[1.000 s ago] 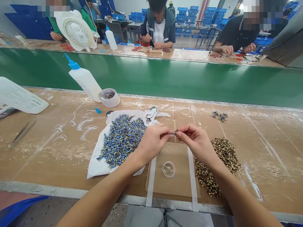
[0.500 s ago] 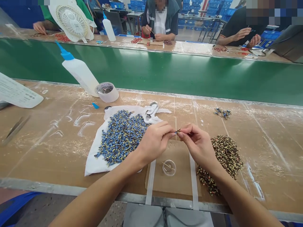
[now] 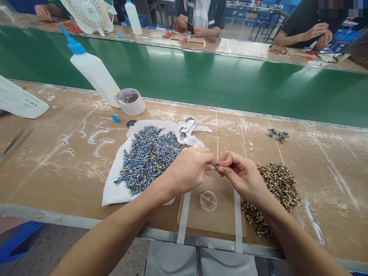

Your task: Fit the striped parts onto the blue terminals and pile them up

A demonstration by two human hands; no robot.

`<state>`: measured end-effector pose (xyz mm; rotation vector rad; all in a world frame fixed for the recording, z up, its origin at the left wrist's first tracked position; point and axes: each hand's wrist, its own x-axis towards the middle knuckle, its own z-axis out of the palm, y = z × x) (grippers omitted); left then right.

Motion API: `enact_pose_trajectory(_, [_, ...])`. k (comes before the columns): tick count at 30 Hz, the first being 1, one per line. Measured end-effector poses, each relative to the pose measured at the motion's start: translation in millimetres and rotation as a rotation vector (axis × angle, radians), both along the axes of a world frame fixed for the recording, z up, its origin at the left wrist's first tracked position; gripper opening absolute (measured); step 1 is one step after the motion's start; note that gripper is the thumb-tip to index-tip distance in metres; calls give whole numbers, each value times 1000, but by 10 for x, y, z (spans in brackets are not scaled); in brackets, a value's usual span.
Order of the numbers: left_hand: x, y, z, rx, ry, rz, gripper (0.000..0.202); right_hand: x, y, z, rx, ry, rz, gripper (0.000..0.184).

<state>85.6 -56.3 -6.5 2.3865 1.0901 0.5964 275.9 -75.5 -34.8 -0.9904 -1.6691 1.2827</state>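
Both of my hands meet fingertip to fingertip above the cardboard mat. My left hand (image 3: 191, 168) is closed in a pinch on a small blue piece, mostly covered by the fingers. Thumb and forefinger of my right hand (image 3: 241, 174) pinch a tiny dark-and-yellow piece (image 3: 217, 165) against it; whether the two are joined I cannot tell. Left of my hands, a heap of small blue, yellow and dark pieces (image 3: 152, 157) lies on a white cloth (image 3: 112, 195). Beside my right forearm is a pile of small dark-and-yellow pieces (image 3: 280, 186). Below my hands stands a clear cup (image 3: 208, 201) with a thin stick in it.
A squeeze bottle (image 3: 93, 73) with a blue nozzle leans by a tape roll (image 3: 130, 102). Tweezers (image 3: 15, 143) and another white bottle (image 3: 21, 99) lie left. A few blue pieces (image 3: 277, 135) sit far right. Beyond the green belt (image 3: 184, 73), several people work with their hands.
The view has tipped down slightly, so the scene sits higher. My hands stay together with the pieces between the fingertips, the held piece now showing less. Across the belt, other people's hands have shifted a little.
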Motion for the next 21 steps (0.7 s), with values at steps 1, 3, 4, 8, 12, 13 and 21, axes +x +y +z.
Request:
enact_pose_trajectory(1, [1,-1,7,-13,5,-4,17,3,4,-3,-5,-10,12,18])
enact_pose_trajectory(3, [7,-5,21,-40,8,-7,18,3,6,-16,-7,-20,25,18])
enact_pose_trajectory(4, [12,-8,26,-54,5,-4,18,-2,4,-26,-5,-17,23,18])
enact_pose_trajectory(8, [40,-26,26,-106,-25,58,19,-49,-25,-68,4,27,-32,19])
enact_pose_trajectory(12, [56,-24,20,-112,-67,88,18,-56,-32,-40,37,39,-86,18])
enact_pose_trajectory(13, [54,-18,26,-107,-88,75,17,-41,-25,-19,40,42,-91,17])
enact_pose_trajectory(21, [15,31,99,-122,-173,32,10,54,25,56,-26,82,-190,6])
